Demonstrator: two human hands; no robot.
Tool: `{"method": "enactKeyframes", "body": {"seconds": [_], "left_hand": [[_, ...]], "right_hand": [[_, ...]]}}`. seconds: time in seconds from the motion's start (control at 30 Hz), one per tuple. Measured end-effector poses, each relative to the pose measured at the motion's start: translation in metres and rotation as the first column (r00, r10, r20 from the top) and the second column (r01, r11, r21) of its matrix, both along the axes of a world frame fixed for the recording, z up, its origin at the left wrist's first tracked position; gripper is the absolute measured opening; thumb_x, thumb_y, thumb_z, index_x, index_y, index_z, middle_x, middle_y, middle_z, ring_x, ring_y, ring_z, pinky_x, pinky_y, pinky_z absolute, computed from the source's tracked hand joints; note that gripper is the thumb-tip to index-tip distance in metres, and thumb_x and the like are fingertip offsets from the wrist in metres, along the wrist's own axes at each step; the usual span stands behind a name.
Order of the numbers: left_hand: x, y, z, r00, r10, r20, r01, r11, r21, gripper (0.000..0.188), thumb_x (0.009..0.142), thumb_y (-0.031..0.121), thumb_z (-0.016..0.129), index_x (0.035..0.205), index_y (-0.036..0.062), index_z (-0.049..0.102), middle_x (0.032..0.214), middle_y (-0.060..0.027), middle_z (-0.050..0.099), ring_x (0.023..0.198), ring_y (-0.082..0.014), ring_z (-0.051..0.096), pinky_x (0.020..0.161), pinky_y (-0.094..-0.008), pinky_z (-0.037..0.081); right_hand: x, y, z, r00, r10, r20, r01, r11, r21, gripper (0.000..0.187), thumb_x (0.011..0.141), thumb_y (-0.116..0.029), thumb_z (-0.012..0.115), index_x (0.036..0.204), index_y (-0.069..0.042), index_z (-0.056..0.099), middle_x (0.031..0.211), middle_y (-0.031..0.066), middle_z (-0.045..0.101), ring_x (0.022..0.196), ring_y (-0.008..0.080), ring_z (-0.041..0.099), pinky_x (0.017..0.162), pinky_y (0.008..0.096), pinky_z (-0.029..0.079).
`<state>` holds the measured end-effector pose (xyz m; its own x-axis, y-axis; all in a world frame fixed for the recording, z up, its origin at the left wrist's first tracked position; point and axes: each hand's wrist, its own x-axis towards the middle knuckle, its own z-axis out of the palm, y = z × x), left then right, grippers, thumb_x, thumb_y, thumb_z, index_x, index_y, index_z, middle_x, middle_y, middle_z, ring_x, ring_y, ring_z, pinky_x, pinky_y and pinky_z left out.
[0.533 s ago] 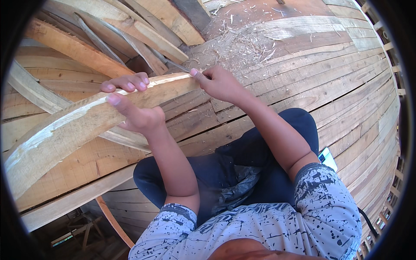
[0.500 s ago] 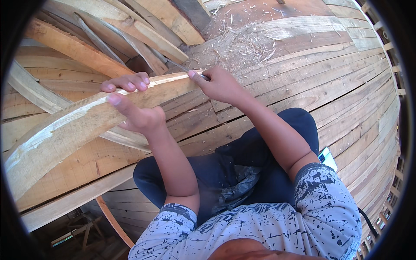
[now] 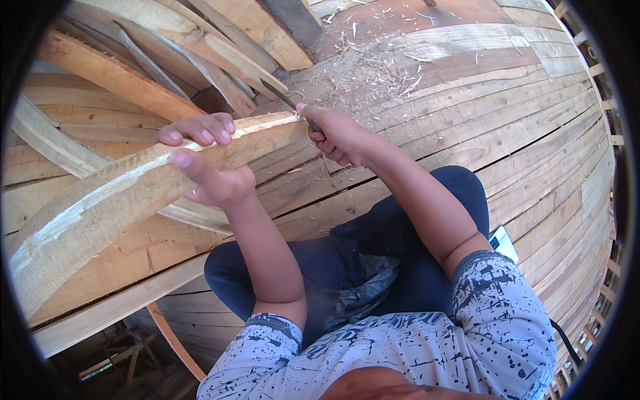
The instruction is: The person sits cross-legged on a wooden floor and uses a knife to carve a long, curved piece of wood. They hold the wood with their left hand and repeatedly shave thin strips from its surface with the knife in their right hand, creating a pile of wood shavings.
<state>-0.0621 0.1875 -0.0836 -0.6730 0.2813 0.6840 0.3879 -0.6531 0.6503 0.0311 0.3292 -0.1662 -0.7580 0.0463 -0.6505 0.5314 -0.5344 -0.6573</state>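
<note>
A long curved wooden plank (image 3: 133, 193) runs from the lower left up to the middle, and a pale, freshly cut strip shows along its upper edge. My left hand (image 3: 217, 167) grips it partway along, fingers over the far side and thumb on the near side. At the plank's right end, my right hand (image 3: 340, 137) is closed around a knife (image 3: 279, 93). Its narrow dark blade points up and left across the plank's end. Most of the knife's handle is hidden in my fist.
Wood shavings (image 3: 373, 67) lie scattered on the plank floor (image 3: 427, 127) beyond my right hand. Stacked timbers (image 3: 220, 47) lean at the upper left. A phone (image 3: 503, 245) rests by my right knee. At lower left, the deck edge (image 3: 120, 300) drops to a dark space.
My right hand has turned, so its curled fingers now show. The blade has swung up from lying low along the plank's end and shows more of its flat side. My left hand keeps its grip.
</note>
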Motion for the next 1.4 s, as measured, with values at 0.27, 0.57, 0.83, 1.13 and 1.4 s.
{"method": "enactKeyframes", "body": {"seconds": [0.27,0.57,0.83,1.13,1.4], "left_hand": [[-0.002,0.001,0.002,0.996,0.052,0.069,-0.051,0.999,-0.01,0.031,0.096,0.044,0.063,0.104,0.0182,0.048,0.078,0.0035,0.047,0.071,-0.0106,0.046,0.07,-0.0317,0.042],[-0.007,-0.003,0.002,0.992,0.089,0.089,-0.088,0.996,-0.012,0.032,0.095,0.045,0.064,0.105,0.0184,0.049,0.077,0.0032,0.047,0.07,-0.0112,0.046,0.069,-0.0322,0.043],[-0.004,-0.002,0.001,0.996,0.059,0.071,-0.059,0.998,-0.004,0.032,0.095,0.044,0.064,0.105,0.0181,0.049,0.078,0.0033,0.048,0.071,-0.0107,0.048,0.07,-0.0319,0.043],[-0.007,-0.003,0.002,0.994,0.078,0.073,-0.078,0.997,-0.013,0.032,0.095,0.045,0.064,0.105,0.0182,0.049,0.078,0.0032,0.047,0.071,-0.0106,0.047,0.069,-0.032,0.043],[-0.006,-0.002,0.002,0.993,0.087,0.08,-0.086,0.996,-0.014,0.032,0.095,0.045,0.064,0.104,0.0184,0.049,0.077,0.0031,0.047,0.07,-0.0109,0.047,0.069,-0.0318,0.043]], "right_hand": [[-0.005,-0.005,-0.021,0.991,-0.089,-0.097,0.132,0.665,0.735,0.054,0.097,-0.048,0.046,0.095,0.002,0.066,0.081,0.0194,0.064,0.08,0.0339,0.062,0.074,0.0427,0.049],[0.0,-0.012,-0.003,0.988,0.029,-0.149,0.112,0.53,0.84,0.054,0.098,-0.046,0.051,0.081,0.002,0.068,0.065,0.0186,0.061,0.063,0.0311,0.061,0.065,0.0436,0.047],[0.003,0.007,0.005,0.992,-0.094,-0.085,0.119,0.456,0.882,0.05,0.095,-0.049,0.055,0.085,-0.002,0.071,0.073,0.0189,0.067,0.073,0.0374,0.067,0.067,0.0475,0.051],[-0.001,-0.003,-0.013,0.945,-0.049,-0.324,0.31,0.453,0.836,0.031,0.094,-0.03,0.059,0.096,-0.001,0.068,0.064,0.0147,0.061,0.06,0.0296,0.061,0.061,0.0412,0.047],[-0.001,-0.005,-0.008,0.956,-0.034,-0.292,0.279,0.41,0.868,0.036,0.095,-0.035,0.057,0.091,-0.001,0.068,0.066,0.0151,0.062,0.064,0.0338,0.063,0.062,0.0439,0.047]]}}
